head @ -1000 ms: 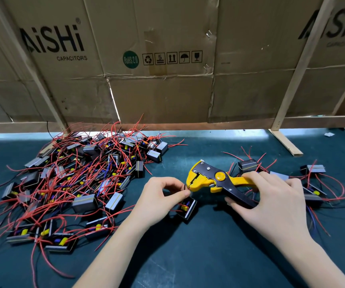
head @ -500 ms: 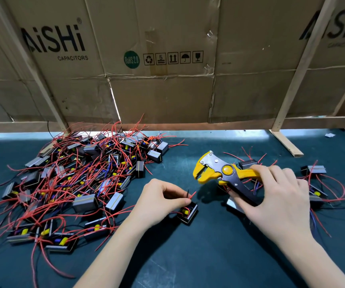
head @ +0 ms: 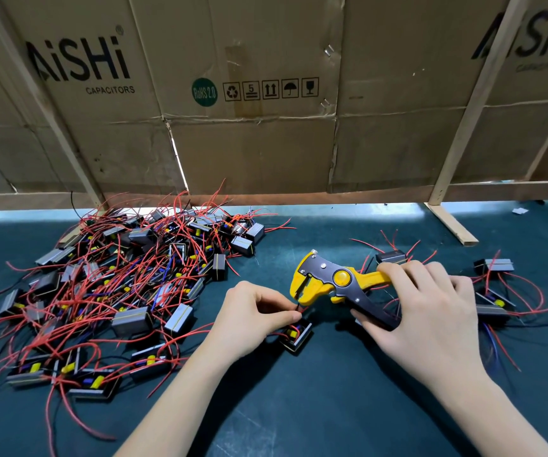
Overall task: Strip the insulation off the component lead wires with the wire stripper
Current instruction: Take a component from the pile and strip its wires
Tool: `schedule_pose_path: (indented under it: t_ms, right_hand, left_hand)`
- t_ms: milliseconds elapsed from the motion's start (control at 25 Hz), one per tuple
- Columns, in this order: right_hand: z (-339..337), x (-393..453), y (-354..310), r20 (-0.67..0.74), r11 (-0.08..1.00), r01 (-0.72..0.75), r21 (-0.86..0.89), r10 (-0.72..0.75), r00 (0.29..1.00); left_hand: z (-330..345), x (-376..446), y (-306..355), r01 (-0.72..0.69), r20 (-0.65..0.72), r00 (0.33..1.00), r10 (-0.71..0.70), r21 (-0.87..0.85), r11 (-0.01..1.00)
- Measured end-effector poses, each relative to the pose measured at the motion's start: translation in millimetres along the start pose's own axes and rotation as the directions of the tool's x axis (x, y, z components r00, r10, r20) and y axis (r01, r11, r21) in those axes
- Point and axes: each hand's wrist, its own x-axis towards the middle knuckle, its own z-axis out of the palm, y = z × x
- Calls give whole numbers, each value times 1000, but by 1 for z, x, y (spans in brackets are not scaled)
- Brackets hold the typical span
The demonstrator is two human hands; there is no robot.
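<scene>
A small black component [head: 296, 334] with a yellow part lies on the dark green mat at centre. My left hand [head: 249, 318] pinches its short red and black lead wires [head: 300, 309] upright just above it. My right hand [head: 430, 311] grips the handles of the yellow and black wire stripper [head: 328, 282]. The stripper's jaws point left and down, with their tip right at the pinched wire ends.
A big heap of the same components with red wires [head: 111, 285] covers the mat's left side. A smaller group [head: 493, 291] lies right of my right hand. A cardboard wall [head: 252, 127] on wooden struts [head: 450, 224] closes off the back.
The stripper went up and right away from the component, then came back down left to the wire ends. My left hand kept pinching the leads.
</scene>
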Motion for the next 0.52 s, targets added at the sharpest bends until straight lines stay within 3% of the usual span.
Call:
schedule_pose_path:
  t_ms: [520]
  right_hand:
    - [0,1,4,-111,999,32,33,-28,993]
  left_hand:
    - [-2,1,-1,-35,10,999,35,29,999]
